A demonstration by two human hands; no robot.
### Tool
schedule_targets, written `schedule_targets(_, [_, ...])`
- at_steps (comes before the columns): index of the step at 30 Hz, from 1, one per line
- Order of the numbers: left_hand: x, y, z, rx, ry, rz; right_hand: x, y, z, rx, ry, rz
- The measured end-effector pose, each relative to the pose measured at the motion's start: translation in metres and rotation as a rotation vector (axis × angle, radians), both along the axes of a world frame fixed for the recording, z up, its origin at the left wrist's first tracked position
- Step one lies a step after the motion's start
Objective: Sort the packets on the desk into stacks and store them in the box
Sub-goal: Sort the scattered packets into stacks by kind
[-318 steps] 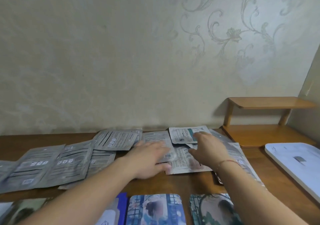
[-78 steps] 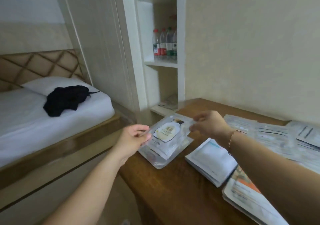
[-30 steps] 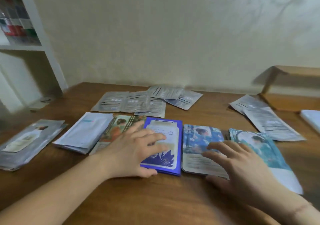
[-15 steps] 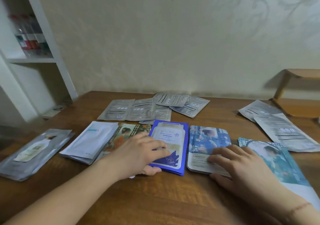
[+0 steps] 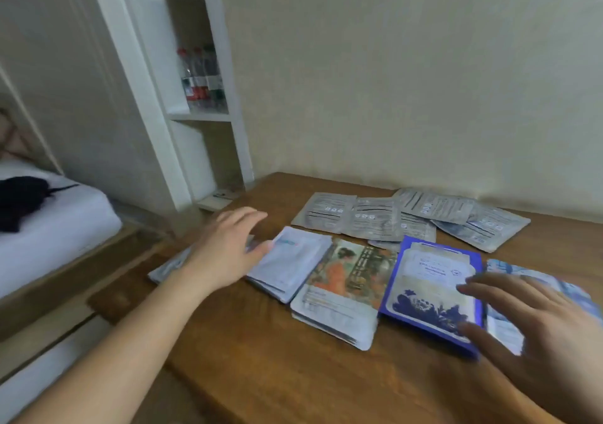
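The packets are lying on the desk (image 5: 293,374) in sorted stacks along its near edge: a white stack (image 5: 293,264), an orange stack (image 5: 342,293) overlapping its right side, a blue stack (image 5: 434,290) next, and a pale blue stack (image 5: 535,280) partly hidden at the far right. Each stack is showing one printed face, which suggests like is going with like. Behind them, grey packets (image 5: 408,218) are lying loose and overlapping near the wall, seemingly not yet sorted. A silver stack (image 5: 169,265) is sitting at the desk's left corner, mostly covered.

The left hand (image 5: 228,250) is hovering flat with fingers spread wide, holding nothing, over the gap between the silver and white stacks, probably reaching to square or gather one of them. The right hand (image 5: 535,325) is also spread and holding nothing, fingers over the blue and pale blue stacks; whether it is touching them I cannot tell through the blur.

No box is showing. Beyond the desk, a white shelf (image 5: 202,117) is holding bottles (image 5: 202,78), and a bed (image 5: 49,224) is standing to the left.
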State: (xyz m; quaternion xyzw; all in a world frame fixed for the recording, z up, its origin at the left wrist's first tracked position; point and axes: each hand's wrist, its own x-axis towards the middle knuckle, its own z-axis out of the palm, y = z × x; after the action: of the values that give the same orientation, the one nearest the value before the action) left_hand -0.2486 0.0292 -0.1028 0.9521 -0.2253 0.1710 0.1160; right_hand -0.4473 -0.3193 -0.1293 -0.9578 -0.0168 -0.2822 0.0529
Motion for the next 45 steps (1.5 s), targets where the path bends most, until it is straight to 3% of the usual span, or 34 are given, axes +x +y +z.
schedule_targets(3, [0.012, 0.076, -0.022, -0.127, 0.157, 0.265, 0.041, 0.06, 0.02, 0.084, 0.014, 0.168])
schedule_targets(6, [-0.001, 0.113, -0.042, -0.189, 0.203, 0.283, 0.099, 0.13, 0.041, 0.271, 0.178, 0.357])
schedule_targets(9, [-0.016, 0.124, -0.059, -0.274, 0.223, 0.263, 0.18, 0.197, 0.052, 0.266, 0.352, 0.444])
schedule_targets(12, [-0.02, 0.126, -0.077, -0.29, 0.202, 0.232, 0.258, 0.25, 0.043, 0.296, 0.562, 0.368])
schedule_targets(16, [-0.021, 0.129, -0.079, -0.304, 0.163, 0.261, 0.316, 0.279, 0.012, 0.094, 0.675, 0.124])
schedule_targets(20, [-0.023, 0.125, -0.079, -0.262, 0.157, 0.277, 0.334, 0.285, 0.001, 0.053, 0.804, 0.157])
schedule_targets(21, [-0.025, 0.125, -0.079, -0.265, 0.157, 0.283, 0.333, 0.287, 0.004, 0.128, 0.837, 0.189])
schedule_targets(24, [-0.027, 0.125, -0.079, -0.298, 0.116, 0.284, 0.321, 0.284, 0.017, 0.458, 0.882, 0.247])
schedule_targets(31, [-0.037, 0.127, -0.072, -0.428, 0.05, 0.162, 0.263, 0.252, 0.047, 1.087, 0.69, 0.542])
schedule_targets(33, [-0.051, 0.115, -0.063, -0.288, 0.023, 0.073, 0.237, 0.217, 0.067, 1.162, 0.69, 0.607])
schedule_targets(36, [-0.083, 0.064, -0.054, -0.175, -0.192, -0.249, 0.177, 0.144, 0.087, 1.202, 0.749, 0.621])
schedule_targets(40, [-0.141, -0.025, -0.06, -0.238, -0.387, -0.678, 0.075, 0.042, 0.072, 1.219, 0.841, 0.441])
schedule_targets(45, [-0.209, -0.114, -0.085, -0.145, -0.42, -0.896, -0.034, -0.033, 0.023, 1.302, 0.815, 0.134])
